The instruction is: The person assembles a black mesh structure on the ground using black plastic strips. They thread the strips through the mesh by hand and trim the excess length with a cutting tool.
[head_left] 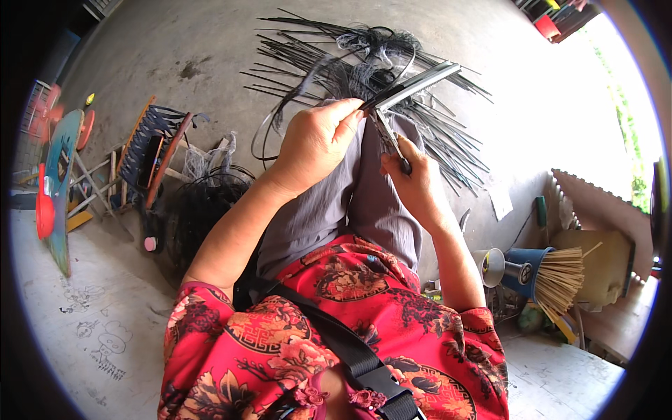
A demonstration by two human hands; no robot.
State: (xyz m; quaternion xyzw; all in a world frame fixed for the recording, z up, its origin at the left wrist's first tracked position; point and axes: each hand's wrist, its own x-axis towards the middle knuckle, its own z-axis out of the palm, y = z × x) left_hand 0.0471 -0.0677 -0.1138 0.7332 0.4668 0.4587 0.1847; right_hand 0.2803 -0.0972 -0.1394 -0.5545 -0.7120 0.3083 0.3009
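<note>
My left hand (318, 140) is closed, with thumb and forefinger pinching the near end of a long dark strip-like piece (420, 80). That piece slants away to the upper right and has a ridged, lighter edge. In my right hand (418, 178) is a metal plier-like hand tool (383, 130) with dark handles. Its head meets the dark piece just right of my left fingertips; whether its jaws grip it is hard to see. Loose black strands (280, 105) loop down beside my left hand. Beyond my knees, a pile of thin black rods (448, 150) lies on the floor.
At left stand a small folding stool (157, 150) with black webbing and a blue-green board (64, 175) with red wheels. A dark heap of strands (206, 210) lies by my left leg. At right, a blue bucket (530, 273) holds wooden sticks (563, 276), near a white cup (488, 266).
</note>
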